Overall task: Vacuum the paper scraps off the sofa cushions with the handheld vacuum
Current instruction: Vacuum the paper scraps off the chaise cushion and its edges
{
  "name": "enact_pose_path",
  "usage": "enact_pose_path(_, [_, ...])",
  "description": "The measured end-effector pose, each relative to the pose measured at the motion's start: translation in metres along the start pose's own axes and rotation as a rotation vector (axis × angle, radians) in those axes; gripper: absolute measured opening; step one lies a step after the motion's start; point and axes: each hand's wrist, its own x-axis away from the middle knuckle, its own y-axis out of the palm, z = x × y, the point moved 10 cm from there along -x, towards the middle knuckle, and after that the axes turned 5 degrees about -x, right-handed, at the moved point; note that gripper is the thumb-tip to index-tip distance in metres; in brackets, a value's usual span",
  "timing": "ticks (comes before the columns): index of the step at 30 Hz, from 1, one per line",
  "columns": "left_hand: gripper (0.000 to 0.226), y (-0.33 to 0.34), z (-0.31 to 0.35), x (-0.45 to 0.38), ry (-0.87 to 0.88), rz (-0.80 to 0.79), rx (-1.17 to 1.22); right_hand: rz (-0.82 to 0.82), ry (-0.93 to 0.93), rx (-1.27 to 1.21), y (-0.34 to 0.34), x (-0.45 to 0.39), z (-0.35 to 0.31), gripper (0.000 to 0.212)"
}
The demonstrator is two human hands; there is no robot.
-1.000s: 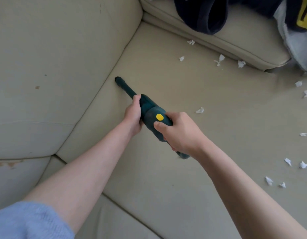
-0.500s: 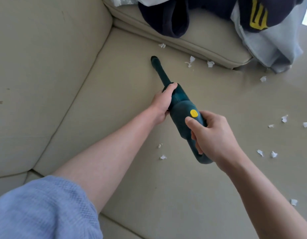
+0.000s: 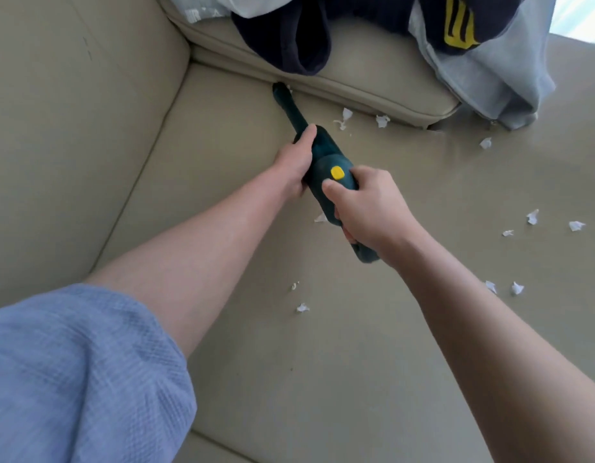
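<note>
A dark green handheld vacuum [image 3: 324, 162] with a yellow button lies low over the beige seat cushion [image 3: 356, 345]. Its narrow nozzle tip [image 3: 280, 90] touches the seam under the rear cushion, right beside a small white scrap. My left hand [image 3: 296, 162] grips the front of the vacuum body. My right hand [image 3: 369, 208] holds the handle, thumb just below the button. White paper scraps [image 3: 346, 115] lie right of the nozzle; several more scraps [image 3: 532, 217] are scattered at the right, and two scraps [image 3: 302, 308] sit under my forearms.
Dark navy and grey clothes [image 3: 473, 51] are heaped on the rear cushion [image 3: 366, 71] and hang over its right end. The sofa's back cushion [image 3: 72, 128] rises on the left. My blue sleeve [image 3: 75, 379] fills the lower left.
The vacuum has swept from the left seam across the seat toward the rear cushion. Its nozzle now reaches the scrap at the seam. Both hands kept their grip.
</note>
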Motion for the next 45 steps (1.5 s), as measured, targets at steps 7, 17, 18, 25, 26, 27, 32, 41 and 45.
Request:
enact_pose_path(7, [0.067,0.027,-0.01,0.003,0.006,-0.098,-0.091,0.097,0.034,-0.018,-0.012,0.018,0.024,0.024])
enact_pose_path(17, [0.05,0.095,-0.057,0.043,0.021,-0.271,-0.148,0.185,0.133,-0.113,-0.062,0.088,0.064,0.03])
enact_pose_path(18, [0.054,0.098,-0.06,0.046,0.017,-0.271,-0.143,0.181,0.149,-0.128,-0.065,0.091,0.066,0.029])
enact_pose_path(25, [0.05,0.114,-0.077,0.066,-0.021,-0.313,-0.177,0.177,0.174,-0.14,-0.087,0.113,0.084,0.03])
enact_pose_path(26, [0.049,0.117,-0.08,0.07,-0.031,-0.315,-0.186,0.177,0.175,-0.145,-0.089,0.117,0.087,0.03])
enact_pose_path(27, [0.048,0.117,-0.083,0.072,-0.037,-0.313,-0.19,0.175,0.176,-0.154,-0.09,0.119,0.09,0.029])
enact_pose_path(32, [0.047,0.136,-0.072,0.075,0.019,-0.313,-0.175,0.22,0.179,-0.27,-0.104,0.122,0.093,0.026])
enact_pose_path(41, [0.046,0.153,-0.066,0.066,0.028,-0.207,-0.142,0.192,0.185,-0.254,-0.115,0.102,0.1,0.029])
enact_pose_path(45, [0.055,0.134,-0.077,0.07,0.002,-0.159,-0.092,0.109,0.191,-0.236,-0.112,0.106,0.101,0.028])
